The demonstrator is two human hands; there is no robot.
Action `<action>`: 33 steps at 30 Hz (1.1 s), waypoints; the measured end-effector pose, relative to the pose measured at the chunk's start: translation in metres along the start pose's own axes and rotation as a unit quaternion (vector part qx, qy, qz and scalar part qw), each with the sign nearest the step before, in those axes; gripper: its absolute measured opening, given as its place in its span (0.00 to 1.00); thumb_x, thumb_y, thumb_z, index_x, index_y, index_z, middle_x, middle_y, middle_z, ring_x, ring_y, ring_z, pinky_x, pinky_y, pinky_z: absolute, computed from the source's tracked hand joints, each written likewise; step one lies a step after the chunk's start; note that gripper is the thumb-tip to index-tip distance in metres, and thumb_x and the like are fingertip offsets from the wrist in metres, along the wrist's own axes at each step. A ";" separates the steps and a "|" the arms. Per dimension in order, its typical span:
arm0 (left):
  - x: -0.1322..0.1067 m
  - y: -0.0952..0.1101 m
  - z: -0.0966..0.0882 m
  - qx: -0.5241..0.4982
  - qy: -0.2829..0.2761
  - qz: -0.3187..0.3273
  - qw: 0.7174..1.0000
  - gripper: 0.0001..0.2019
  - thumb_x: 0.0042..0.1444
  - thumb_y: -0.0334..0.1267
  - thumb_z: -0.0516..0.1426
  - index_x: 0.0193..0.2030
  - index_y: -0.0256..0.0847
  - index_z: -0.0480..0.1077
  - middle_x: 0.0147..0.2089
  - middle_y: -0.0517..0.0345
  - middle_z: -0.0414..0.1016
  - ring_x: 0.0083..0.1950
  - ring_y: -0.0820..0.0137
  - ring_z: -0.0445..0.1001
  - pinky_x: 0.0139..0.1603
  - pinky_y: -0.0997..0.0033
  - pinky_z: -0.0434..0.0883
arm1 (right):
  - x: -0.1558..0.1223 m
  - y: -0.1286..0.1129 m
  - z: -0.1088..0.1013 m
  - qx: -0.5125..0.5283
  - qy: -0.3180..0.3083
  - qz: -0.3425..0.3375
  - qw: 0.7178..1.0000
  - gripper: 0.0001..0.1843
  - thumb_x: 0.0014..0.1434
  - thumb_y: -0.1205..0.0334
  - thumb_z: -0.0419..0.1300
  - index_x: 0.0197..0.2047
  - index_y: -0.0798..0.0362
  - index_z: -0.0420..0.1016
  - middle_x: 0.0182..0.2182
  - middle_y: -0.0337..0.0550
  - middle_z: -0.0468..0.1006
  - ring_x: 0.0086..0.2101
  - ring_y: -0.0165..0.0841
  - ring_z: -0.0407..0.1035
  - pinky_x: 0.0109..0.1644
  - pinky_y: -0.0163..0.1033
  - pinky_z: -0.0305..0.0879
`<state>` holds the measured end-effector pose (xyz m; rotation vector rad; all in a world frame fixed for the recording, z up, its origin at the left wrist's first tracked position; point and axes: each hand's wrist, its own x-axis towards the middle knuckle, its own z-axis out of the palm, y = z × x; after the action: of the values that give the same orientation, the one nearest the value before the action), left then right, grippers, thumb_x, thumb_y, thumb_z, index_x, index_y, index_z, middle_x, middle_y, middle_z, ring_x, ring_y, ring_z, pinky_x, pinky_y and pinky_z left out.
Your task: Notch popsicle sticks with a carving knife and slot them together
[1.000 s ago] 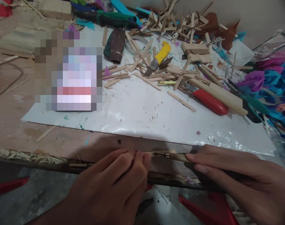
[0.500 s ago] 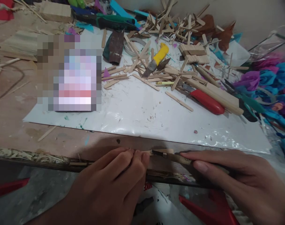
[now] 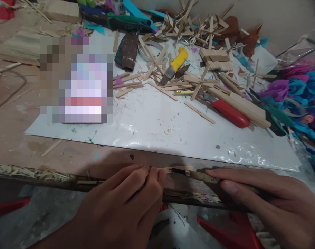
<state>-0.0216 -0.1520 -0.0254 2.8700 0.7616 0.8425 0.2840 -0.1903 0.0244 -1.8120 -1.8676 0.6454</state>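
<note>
My left hand (image 3: 126, 204) rests at the table's front edge with its fingers pinched together on one end of a thin wooden craft stick (image 3: 182, 168). My right hand (image 3: 263, 200) grips a small knife with a wooden handle (image 3: 199, 175), index finger stretched along it. The knife's dark blade lies against the stick, just right of my left fingertips. Both hands sit over the worn wooden edge of the table (image 3: 30, 169).
A white plastic sheet (image 3: 160, 128) covers the table's middle. Behind it lie many loose craft sticks (image 3: 162, 90), a yellow-handled cutter (image 3: 177, 62), a red-handled knife (image 3: 231, 113), green scissors (image 3: 279, 116), stacked sticks (image 3: 217, 58) and coloured paper flowers (image 3: 299, 86) at right.
The right hand and knife have shifted slightly along the stick, back and forth. The left hand stays pinched in the same place.
</note>
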 end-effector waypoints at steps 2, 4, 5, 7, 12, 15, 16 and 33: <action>0.001 0.001 0.000 -0.006 0.000 -0.006 1.000 0.16 0.79 0.26 0.51 0.63 0.23 0.76 0.52 0.50 0.85 0.53 0.60 0.77 0.65 0.60 0.72 | 0.001 -0.002 0.001 -0.002 0.001 -0.004 1.000 0.09 0.67 0.51 0.70 0.46 0.25 0.91 0.41 0.28 0.93 0.36 0.32 0.88 0.42 0.25 0.81; 0.001 0.002 0.001 -0.011 -0.004 -0.013 1.000 0.16 0.79 0.26 0.52 0.64 0.22 0.76 0.53 0.49 0.85 0.54 0.60 0.77 0.66 0.60 0.71 | 0.002 -0.004 0.002 -0.011 0.005 -0.021 1.000 0.09 0.67 0.51 0.69 0.46 0.24 0.91 0.39 0.27 0.93 0.34 0.32 0.88 0.41 0.25 0.82; 0.001 0.002 0.001 -0.011 -0.001 -0.012 1.000 0.16 0.79 0.26 0.51 0.64 0.22 0.76 0.53 0.49 0.85 0.54 0.60 0.76 0.67 0.59 0.70 | 0.002 -0.005 0.003 -0.015 0.008 -0.035 0.999 0.09 0.67 0.51 0.69 0.47 0.24 0.91 0.39 0.27 0.92 0.33 0.32 0.88 0.40 0.26 0.83; 0.000 0.002 0.002 -0.006 -0.004 -0.003 1.000 0.17 0.79 0.26 0.50 0.65 0.22 0.75 0.53 0.49 0.85 0.55 0.60 0.76 0.68 0.59 0.69 | 0.004 -0.007 0.004 -0.019 0.014 -0.057 0.998 0.09 0.67 0.51 0.69 0.46 0.25 0.91 0.38 0.27 0.92 0.30 0.34 0.88 0.37 0.28 0.84; -0.005 -0.001 0.002 0.007 -0.014 0.013 1.000 0.18 0.78 0.25 0.49 0.66 0.21 0.74 0.56 0.47 0.84 0.57 0.58 0.76 0.72 0.57 0.66 | 0.002 -0.009 0.009 -0.030 0.020 -0.083 0.996 0.14 0.66 0.58 0.69 0.49 0.27 0.90 0.41 0.28 0.92 0.34 0.36 0.89 0.39 0.31 0.85; -0.007 -0.002 0.003 0.007 -0.009 0.018 1.000 0.18 0.78 0.26 0.50 0.66 0.21 0.74 0.58 0.45 0.84 0.59 0.57 0.76 0.74 0.56 0.64 | 0.001 -0.010 0.010 -0.035 0.030 -0.108 0.993 0.17 0.66 0.60 0.68 0.52 0.27 0.90 0.43 0.27 0.92 0.36 0.34 0.89 0.44 0.30 0.85; -0.007 -0.002 0.003 0.007 -0.009 0.020 1.000 0.18 0.78 0.26 0.51 0.66 0.21 0.74 0.59 0.45 0.83 0.59 0.56 0.76 0.74 0.56 0.64 | 0.001 -0.010 0.010 -0.032 0.029 -0.108 0.993 0.16 0.66 0.60 0.68 0.51 0.27 0.90 0.43 0.26 0.92 0.36 0.33 0.89 0.44 0.29 0.84; -0.003 0.003 0.002 -0.033 0.012 -0.044 0.998 0.17 0.79 0.40 0.57 0.60 0.26 0.78 0.53 0.49 0.85 0.55 0.59 0.77 0.63 0.59 0.71 | 0.006 -0.014 0.011 -0.007 0.037 -0.064 0.997 0.15 0.65 0.57 0.68 0.48 0.22 0.90 0.40 0.24 0.92 0.35 0.33 0.89 0.42 0.28 0.84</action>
<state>-0.0218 -0.1563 -0.0281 2.7517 0.8391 0.8746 0.2655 -0.1852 0.0244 -1.6856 -1.9238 0.5141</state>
